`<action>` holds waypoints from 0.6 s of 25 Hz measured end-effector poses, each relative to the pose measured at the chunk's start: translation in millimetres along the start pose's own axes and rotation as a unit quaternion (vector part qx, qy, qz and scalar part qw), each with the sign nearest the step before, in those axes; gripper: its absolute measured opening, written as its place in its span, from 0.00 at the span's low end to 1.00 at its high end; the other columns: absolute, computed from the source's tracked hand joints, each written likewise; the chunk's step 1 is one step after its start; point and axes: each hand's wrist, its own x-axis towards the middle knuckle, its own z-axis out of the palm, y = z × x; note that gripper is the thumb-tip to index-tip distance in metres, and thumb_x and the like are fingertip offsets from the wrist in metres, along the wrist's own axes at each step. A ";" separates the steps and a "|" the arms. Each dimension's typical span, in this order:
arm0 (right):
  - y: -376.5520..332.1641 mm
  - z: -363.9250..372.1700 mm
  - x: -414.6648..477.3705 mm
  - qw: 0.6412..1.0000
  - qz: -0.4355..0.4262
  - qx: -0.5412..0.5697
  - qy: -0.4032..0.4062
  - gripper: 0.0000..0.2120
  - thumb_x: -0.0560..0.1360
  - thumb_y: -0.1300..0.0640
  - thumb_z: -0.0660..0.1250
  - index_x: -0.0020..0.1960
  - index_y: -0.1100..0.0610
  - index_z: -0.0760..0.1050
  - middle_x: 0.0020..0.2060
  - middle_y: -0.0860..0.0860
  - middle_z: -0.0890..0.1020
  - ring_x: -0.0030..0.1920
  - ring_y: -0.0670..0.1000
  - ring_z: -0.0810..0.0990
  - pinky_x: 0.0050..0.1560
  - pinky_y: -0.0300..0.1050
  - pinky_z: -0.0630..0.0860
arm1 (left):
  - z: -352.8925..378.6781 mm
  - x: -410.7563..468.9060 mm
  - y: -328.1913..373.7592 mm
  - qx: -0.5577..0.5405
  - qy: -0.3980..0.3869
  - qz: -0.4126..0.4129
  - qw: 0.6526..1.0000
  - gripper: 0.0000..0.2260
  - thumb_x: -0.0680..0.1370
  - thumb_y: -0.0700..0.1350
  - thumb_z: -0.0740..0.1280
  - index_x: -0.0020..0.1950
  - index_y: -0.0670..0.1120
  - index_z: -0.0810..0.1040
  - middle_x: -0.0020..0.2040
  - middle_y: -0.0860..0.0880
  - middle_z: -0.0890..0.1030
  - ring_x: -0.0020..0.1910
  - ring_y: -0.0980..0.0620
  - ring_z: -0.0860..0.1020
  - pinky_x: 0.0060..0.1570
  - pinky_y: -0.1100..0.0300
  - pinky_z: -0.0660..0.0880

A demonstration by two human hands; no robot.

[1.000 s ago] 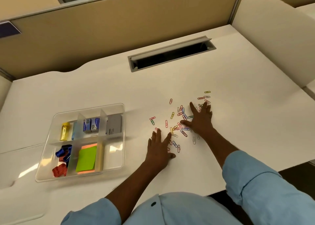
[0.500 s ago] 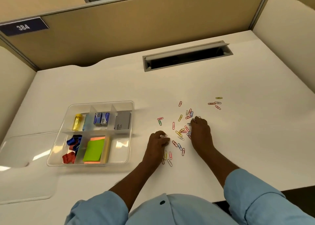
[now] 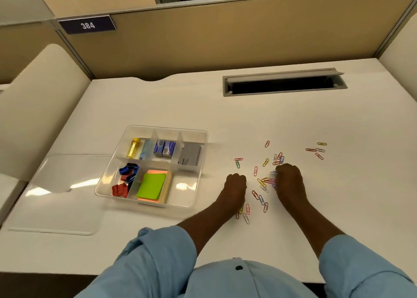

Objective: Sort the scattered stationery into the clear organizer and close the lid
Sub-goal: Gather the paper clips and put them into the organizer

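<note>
Several coloured paper clips [image 3: 261,182] lie scattered on the white desk [image 3: 316,207], right of the clear organizer [image 3: 204,139]. My left hand [image 3: 235,184] rests on the desk with its fingers curled into a fist; anything inside it is hidden. My right hand [image 3: 290,180] is curled over a bunch of clips, some poking out at its fingertips. A small group of clips [image 3: 318,151] lies apart, farther right. The organizer holds a yellow tube [image 3: 133,147], two blue boxes [image 3: 164,147], a grey box [image 3: 190,157], blue and red binder clips [image 3: 127,171] and sticky notes [image 3: 151,184]. Its front right compartment [image 3: 185,189] is bare.
The clear lid [image 3: 56,203] lies flat on the desk, left of the organizer. A grey cable slot [image 3: 284,85] is open at the back of the desk. Beige partition walls [image 3: 203,42] close off the back and both sides.
Both hands went from flat with spread fingers to curled, and pulled back toward me, raking clips together. The camera view has shifted, so the organizer sits more toward the middle.
</note>
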 end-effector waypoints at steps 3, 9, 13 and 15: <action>-5.5 -3.2 10.0 0.994 0.089 0.055 0.038 0.09 0.76 0.68 0.61 0.50 0.68 0.80 0.47 0.63 0.82 0.48 0.60 0.80 0.51 0.46 0.74 | -4.2 2.5 0.0 0.047 -0.027 0.017 0.998 0.11 0.77 0.35 0.62 0.59 0.37 0.70 0.59 0.38 0.72 0.59 0.43 0.70 0.58 0.55 0.70; -21.4 -9.5 18.5 0.967 0.200 0.136 0.077 0.06 0.71 0.67 0.69 0.48 0.67 0.81 0.44 0.62 0.84 0.44 0.59 0.82 0.42 0.38 0.71 | -15.7 5.0 -5.2 -0.070 0.060 0.010 0.996 0.07 0.78 0.35 0.59 0.54 0.38 0.75 0.53 0.40 0.77 0.53 0.44 0.74 0.51 0.56 0.72; -62.7 -10.6 22.3 0.837 0.361 0.410 0.048 0.10 0.68 0.67 0.73 0.49 0.65 0.81 0.35 0.57 0.82 0.33 0.51 0.78 0.37 0.41 0.75 | -40.3 2.0 -12.9 -0.286 0.139 -0.080 0.945 0.06 0.76 0.37 0.63 0.48 0.40 0.79 0.49 0.44 0.82 0.47 0.53 0.77 0.45 0.67 0.70; -96.0 -7.3 19.8 0.789 0.357 0.500 0.005 0.10 0.67 0.70 0.73 0.49 0.67 0.80 0.34 0.57 0.80 0.33 0.52 0.78 0.38 0.42 0.78 | -59.3 -2.1 -25.0 -0.343 0.179 -0.107 0.916 0.05 0.75 0.36 0.65 0.45 0.41 0.80 0.47 0.45 0.83 0.43 0.55 0.77 0.45 0.67 0.72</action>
